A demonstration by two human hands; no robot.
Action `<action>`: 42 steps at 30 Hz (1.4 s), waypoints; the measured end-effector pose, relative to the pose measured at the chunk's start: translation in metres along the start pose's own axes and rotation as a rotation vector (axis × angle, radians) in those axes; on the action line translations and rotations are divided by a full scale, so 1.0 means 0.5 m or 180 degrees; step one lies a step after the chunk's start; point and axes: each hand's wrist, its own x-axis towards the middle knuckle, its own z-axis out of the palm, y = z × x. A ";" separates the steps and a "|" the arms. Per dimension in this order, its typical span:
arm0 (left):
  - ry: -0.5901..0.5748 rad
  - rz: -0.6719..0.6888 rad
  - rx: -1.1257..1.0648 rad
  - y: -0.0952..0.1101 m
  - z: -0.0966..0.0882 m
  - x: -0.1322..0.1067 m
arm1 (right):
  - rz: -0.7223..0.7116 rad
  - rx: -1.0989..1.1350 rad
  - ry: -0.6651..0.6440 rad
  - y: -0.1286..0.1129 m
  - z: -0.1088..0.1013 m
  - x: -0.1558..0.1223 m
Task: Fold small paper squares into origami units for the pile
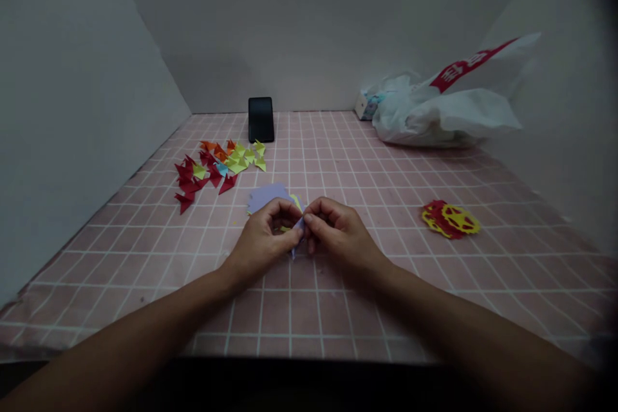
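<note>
Between my two hands is a small folded piece of purple paper (300,226), with a narrow point hanging below the fingers. My left hand (270,232) pinches its left side between thumb and fingers. From the right, my right hand (338,232) grips the same paper near its upper edge, fingertips almost touching those of the left. Just behind the hands lies a stack of purple paper sheets (268,196), with some yellow paper showing at its edges; the left hand partly covers it.
Folded red, orange, yellow and blue paper shapes (212,167) lie in a group at the left. A black phone (261,120) leans at the back. Red and yellow paper cutouts (450,219) lie at the right. A white plastic bag (434,116) and a small box (367,105) stand back right.
</note>
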 end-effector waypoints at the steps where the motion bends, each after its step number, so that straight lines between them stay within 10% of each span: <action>1: -0.0016 -0.0001 0.0065 0.001 0.000 0.000 | 0.0002 -0.0019 -0.0002 0.000 0.000 0.000; 42: 0.0136 0.0267 0.1052 0.008 0.000 -0.015 | -0.0007 -0.0190 -0.0018 0.000 0.002 -0.002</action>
